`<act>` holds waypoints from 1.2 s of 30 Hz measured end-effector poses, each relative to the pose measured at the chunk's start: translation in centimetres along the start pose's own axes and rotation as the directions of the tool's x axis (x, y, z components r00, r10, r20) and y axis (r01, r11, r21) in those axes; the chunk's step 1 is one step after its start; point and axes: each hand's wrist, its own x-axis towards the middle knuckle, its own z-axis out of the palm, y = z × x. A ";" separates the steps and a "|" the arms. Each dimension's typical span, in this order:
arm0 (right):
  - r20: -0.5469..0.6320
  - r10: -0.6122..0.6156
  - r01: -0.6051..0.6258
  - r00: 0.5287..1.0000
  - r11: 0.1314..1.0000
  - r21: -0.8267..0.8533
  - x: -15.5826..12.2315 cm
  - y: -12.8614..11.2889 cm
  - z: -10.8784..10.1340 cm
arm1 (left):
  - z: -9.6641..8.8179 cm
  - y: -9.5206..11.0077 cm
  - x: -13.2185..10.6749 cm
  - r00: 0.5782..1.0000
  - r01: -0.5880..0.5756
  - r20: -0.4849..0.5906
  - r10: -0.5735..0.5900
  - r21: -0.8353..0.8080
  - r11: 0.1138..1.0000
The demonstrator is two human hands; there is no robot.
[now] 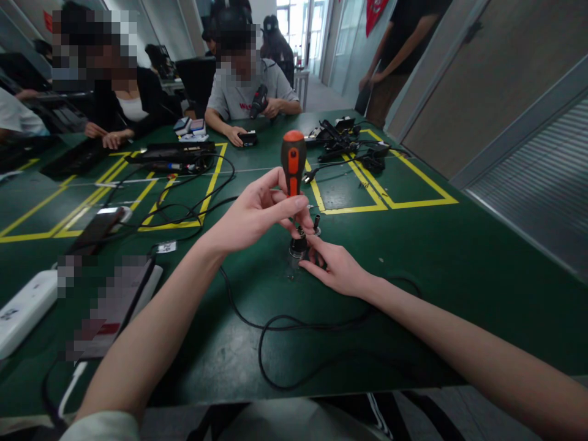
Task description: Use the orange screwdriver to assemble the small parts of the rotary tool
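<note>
An upright screwdriver (294, 160) with an orange and black handle is in my left hand (261, 211), its fingers closed round the lower handle. Its shaft is mostly hidden by those fingers. Directly beneath, a small black cylindrical part (298, 246) with a clear lower end stands on the green table (413, 245). The fingers of my right hand (339, 267) pinch this part from the right side. Whether the screwdriver tip touches it, I cannot tell. Just behind my fingers, a small black peg-like piece (316, 222) stands on the table.
A black cable (275, 327) loops in front of my hands. At left are a phone (113, 300) and a white power strip (30, 309). Black adapters (337, 141) with cords lie at the back right. Across the table, a person (252, 92) holds a power drill (258, 101).
</note>
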 end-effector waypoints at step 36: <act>0.009 0.002 -0.002 1.000 1.000 0.026 0.0 0.0 -0.1 | 0.4 0.0 -0.1 1.000 -0.014 0.007 0.014 0.023 1.000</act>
